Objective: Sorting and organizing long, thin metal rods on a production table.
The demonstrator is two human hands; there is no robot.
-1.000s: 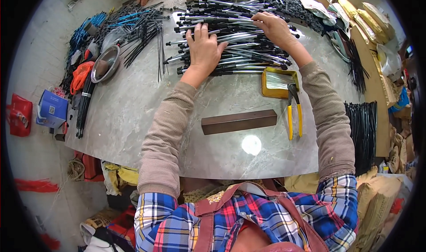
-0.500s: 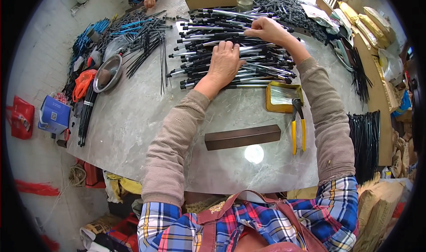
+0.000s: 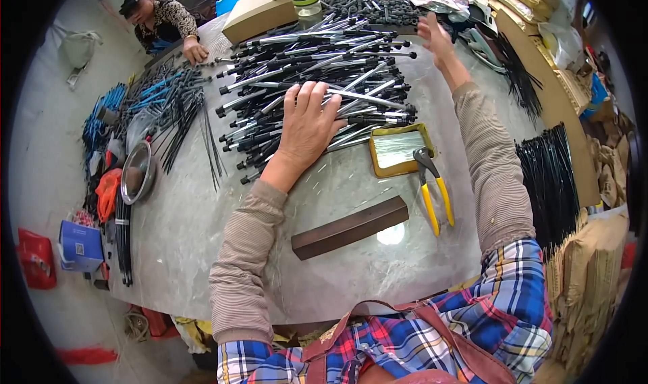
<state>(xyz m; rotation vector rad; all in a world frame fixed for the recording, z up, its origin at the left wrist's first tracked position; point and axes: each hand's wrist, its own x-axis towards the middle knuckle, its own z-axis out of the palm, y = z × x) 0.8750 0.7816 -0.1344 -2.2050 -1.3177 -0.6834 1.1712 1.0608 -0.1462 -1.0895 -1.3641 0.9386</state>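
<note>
A wide pile of silver metal rods with black plastic ends (image 3: 368,63) lies across the middle of the table. My left hand (image 3: 307,124) rests on its near left part, fingers slightly bent and apart over the rods, thumb to the right. Beyond the pile's right end my right hand (image 3: 437,43) is raised, fingers stretched and nothing in it. Just below the pile sits a shallow yellow-edged tray (image 3: 375,166) holding thin shiny pieces. Pliers with yellow handles (image 3: 432,188) lean on its right edge. A dark brown rectangular bar (image 3: 351,228) lies nearest me.
At the far left, a person (image 3: 196,49) reaches toward heaped black and blue parts (image 3: 152,97). A metal bowl (image 3: 138,174) stands at the left edge. A cardboard box (image 3: 260,12), a green-lidded bottle (image 3: 307,6) and small dark parts (image 3: 371,6) are behind the pile. Black strands (image 3: 550,174) hang at right.
My right hand has left the rods, moved off to the right and opened. My left hand stays on the pile, now nearer its near left side. The view has turned, showing more of the other person.
</note>
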